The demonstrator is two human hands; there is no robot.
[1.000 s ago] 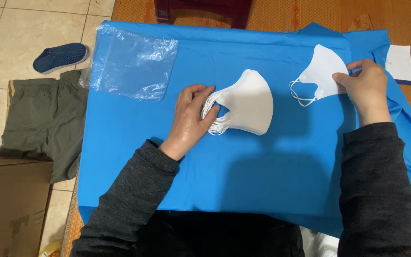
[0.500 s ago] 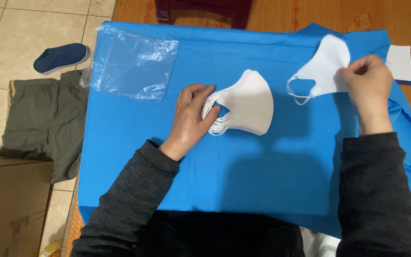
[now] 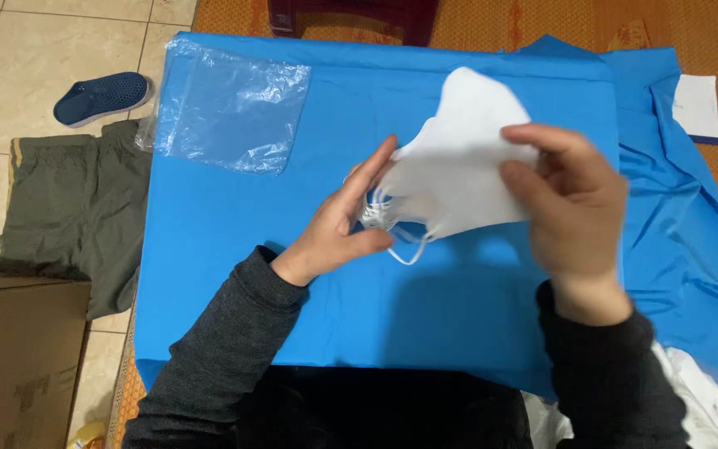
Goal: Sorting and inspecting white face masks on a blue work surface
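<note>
A stack of white face masks lies on the blue cloth, mostly hidden under a single white mask that my right hand holds by its right side above the stack. My left hand rests its fingers and thumb on the left end of the stack, by the ear loops. Both arms wear dark grey sleeves.
A clear plastic bag lies at the cloth's upper left. On the floor to the left are a dark green garment, a blue shoe and a cardboard box. A white card sits at the far right.
My right hand has carried the single mask from the far right of the cloth leftward over the stack. My left hand stays on the stack's left end.
</note>
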